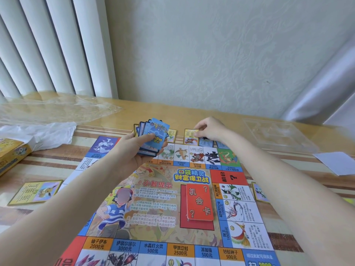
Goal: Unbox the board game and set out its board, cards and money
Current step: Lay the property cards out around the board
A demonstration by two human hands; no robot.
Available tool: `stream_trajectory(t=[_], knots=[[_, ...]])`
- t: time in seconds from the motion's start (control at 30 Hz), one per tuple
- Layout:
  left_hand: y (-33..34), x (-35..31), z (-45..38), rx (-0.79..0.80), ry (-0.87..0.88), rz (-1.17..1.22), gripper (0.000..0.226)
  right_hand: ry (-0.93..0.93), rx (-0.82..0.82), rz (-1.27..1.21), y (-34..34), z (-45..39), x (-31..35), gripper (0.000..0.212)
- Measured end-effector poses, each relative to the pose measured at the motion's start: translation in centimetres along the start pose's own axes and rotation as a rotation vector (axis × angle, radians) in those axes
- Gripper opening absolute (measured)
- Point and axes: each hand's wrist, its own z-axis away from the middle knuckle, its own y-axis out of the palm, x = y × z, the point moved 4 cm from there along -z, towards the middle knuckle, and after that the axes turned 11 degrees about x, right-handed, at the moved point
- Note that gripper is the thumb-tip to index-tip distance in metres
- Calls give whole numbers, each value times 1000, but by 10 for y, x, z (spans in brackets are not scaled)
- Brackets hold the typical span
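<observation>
Beyond the board's far edge, the left hand grips a fanned stack of cards; the right hand pinches a yellow card on the desk. Cards look thin, light, slippery: best taken by their edges.

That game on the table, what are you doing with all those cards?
A person is setting up a board game. The board lies open on the table. The left hand holds a deck of blue-backed cards, and the right hand pinches a yellow card in a row along the board's far edge. A red stack sits on the board. The box is off to the left.
</observation>
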Motion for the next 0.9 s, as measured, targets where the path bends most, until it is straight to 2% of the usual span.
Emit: stream_trajectory(t=[0.23,0.43,0.5,0.53,0.6,0.67,0.7,0.83,0.9], knots=[[2,7,-1,32,-9,18,38,-35,-74,133,2,0,1,35],[8,12,1,116,-71,89,17,-98,-100,236,3,13,-5,21],[8,14,3,111,-85,111,19,-166,-167,109,0,25,4,19],[8,15,4,107,-91,119,19,-214,-160,-30,-1,32,14,20],[9,16,4,89,-93,100,23,-294,-15,-272,6,45,39,25],[11,16,6,46,-81,-6,34,-317,114,-240,19,56,60,28],[13,15,9,27,-72,-46,38,-325,125,-178,24,59,66,28],[20,6,26,48,-41,72,25,-327,-8,-164,22,72,71,18],[22,1,36,86,-28,113,26,-350,-175,-259,10,84,73,16]])
